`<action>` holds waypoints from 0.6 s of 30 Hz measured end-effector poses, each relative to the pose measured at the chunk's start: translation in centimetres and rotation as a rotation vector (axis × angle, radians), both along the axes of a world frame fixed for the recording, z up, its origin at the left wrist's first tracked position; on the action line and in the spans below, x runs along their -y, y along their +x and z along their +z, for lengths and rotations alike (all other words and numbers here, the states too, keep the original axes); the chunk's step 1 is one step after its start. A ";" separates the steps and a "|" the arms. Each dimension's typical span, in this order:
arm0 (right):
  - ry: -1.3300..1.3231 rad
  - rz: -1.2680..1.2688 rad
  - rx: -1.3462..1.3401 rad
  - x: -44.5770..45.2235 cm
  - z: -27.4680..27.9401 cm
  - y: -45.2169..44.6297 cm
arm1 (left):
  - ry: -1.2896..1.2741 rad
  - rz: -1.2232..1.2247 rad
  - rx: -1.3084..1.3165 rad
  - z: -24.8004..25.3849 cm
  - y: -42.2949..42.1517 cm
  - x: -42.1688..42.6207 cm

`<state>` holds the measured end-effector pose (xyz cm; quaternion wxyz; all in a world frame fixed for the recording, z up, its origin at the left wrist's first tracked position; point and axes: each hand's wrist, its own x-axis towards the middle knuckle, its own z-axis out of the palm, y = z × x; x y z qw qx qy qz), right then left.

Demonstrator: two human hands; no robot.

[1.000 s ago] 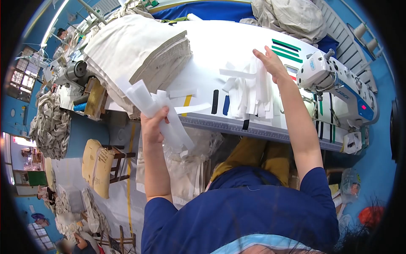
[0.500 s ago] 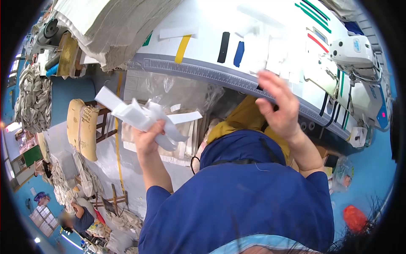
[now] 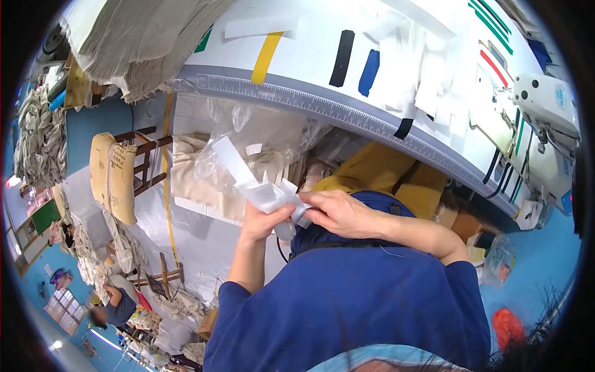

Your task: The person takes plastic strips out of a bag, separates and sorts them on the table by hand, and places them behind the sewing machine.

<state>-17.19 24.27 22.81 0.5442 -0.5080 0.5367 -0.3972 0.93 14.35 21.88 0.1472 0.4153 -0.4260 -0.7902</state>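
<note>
**Left hand grips bundle of flat white strips as right hand pinches its edge**

Both of my bare hands meet above my lap, short of the white worktable and its grey ruler-marked edge. My left fingers are wrapped round the bundle's lower part, thumb across the front, one long strip jutting up and leftward; my right thumb and forefinger close on its right side. Loose white strips lie on the tabletop, left of the white sewing machine.

Right of me, past the table's end, a clear plastic bag shows a small reddish item inside, too small to identify. Nearer me, a crumpled orange-red plastic bag conceals anything it may contain. Beyond my hands, crumpled clear plastic spreads beside folded beige cloth; whether it is a bag, or wraps any of that cloth, I cannot tell.
</note>
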 end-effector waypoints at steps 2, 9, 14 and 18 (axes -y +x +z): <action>0.136 0.042 0.030 -0.2 -0.6 -0.5 | 0.009 -0.005 -0.036 -0.6 -0.4 0.0; 0.640 -0.055 0.452 0.5 -0.6 -1.6 | 0.030 0.227 0.009 -0.3 -3.7 -0.5; 0.503 -0.185 0.397 0.4 -0.8 -0.8 | 0.029 0.287 0.022 1.0 -5.1 -0.3; 0.445 -0.149 0.396 0.7 1.5 -1.9 | 0.060 0.314 -0.185 1.7 -4.7 0.6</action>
